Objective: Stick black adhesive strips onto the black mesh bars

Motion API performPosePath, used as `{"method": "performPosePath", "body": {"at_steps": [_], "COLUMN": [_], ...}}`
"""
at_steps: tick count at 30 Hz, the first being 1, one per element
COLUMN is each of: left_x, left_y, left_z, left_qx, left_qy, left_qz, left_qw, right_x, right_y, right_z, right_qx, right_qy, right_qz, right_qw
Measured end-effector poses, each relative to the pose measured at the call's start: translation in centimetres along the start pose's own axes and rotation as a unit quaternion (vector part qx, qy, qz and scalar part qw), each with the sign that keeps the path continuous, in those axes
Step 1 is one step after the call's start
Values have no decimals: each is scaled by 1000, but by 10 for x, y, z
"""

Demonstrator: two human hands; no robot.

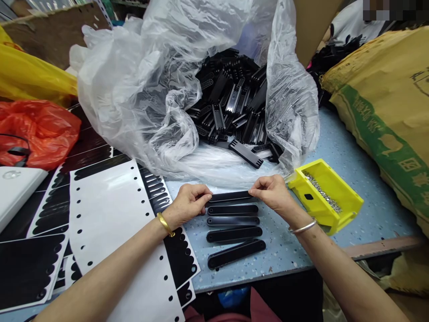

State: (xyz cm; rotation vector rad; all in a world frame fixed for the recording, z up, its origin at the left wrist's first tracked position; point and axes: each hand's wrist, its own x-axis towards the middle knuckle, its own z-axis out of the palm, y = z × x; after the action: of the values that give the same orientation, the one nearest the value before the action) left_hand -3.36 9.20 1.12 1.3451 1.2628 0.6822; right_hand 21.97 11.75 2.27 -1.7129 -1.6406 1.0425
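Note:
My left hand [192, 200] pinches the left end of a black strip [230, 196], and my right hand [270, 191] pinches its right end. Below that strip, several black bars [233, 221] with rounded ends lie in a column on the speckled blue table [284, 264]. Beyond my hands, an open clear plastic bag [134, 89] holds a heap of black plastic parts [231, 98]. One slotted black part [246, 153] lies at the bag's mouth. Whether the pinched strip rests on another piece cannot be made out.
A yellow bin [348, 197] with small metal pieces stands right of my right hand. White sheets [110, 223] with black rounded shapes cover the left side. A red bag [40, 129] lies farther left. A large yellow and green sack [385, 103] fills the right.

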Motion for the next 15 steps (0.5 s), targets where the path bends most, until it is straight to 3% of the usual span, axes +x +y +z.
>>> {"method": "performPosePath", "body": {"at_steps": [15], "left_x": [0], "left_y": [3], "left_z": [-1], "left_qx": [10], "left_qy": [-10], "left_qz": [0], "left_qw": [1000], "right_x": [-1], "right_y": [0], "right_z": [1], "right_qx": [-5], "right_qy": [12], "right_qz": [-29], "right_qw": [999]}}
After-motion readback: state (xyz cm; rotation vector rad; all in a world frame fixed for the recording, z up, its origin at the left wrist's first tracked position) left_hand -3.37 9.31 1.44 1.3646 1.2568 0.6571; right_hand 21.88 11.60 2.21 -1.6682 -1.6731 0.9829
